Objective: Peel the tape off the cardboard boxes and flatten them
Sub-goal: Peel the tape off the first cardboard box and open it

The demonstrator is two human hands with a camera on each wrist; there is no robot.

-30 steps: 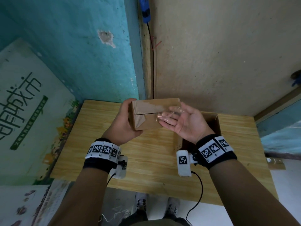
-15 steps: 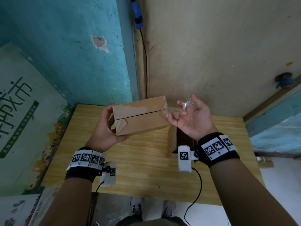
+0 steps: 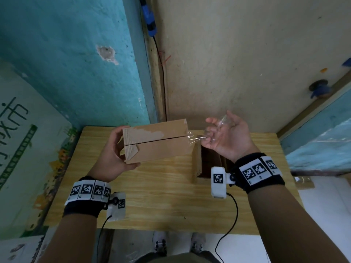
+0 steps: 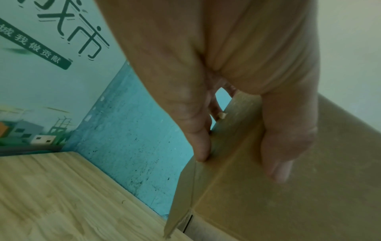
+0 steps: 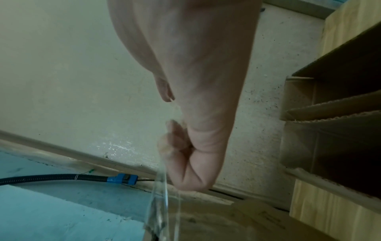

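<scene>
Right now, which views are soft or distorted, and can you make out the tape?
Head view: sharp, wide-angle bend at the edges; tape shows as glints between box and right hand. Left wrist view: left hand fills it, soft. Right wrist view: dim, blurred, tape faint.

A light wooden table [image 3: 161, 196] stands pushed into the corner of the room. An open cardboard box [image 3: 197, 162] sits on it near the back right corner.
</scene>
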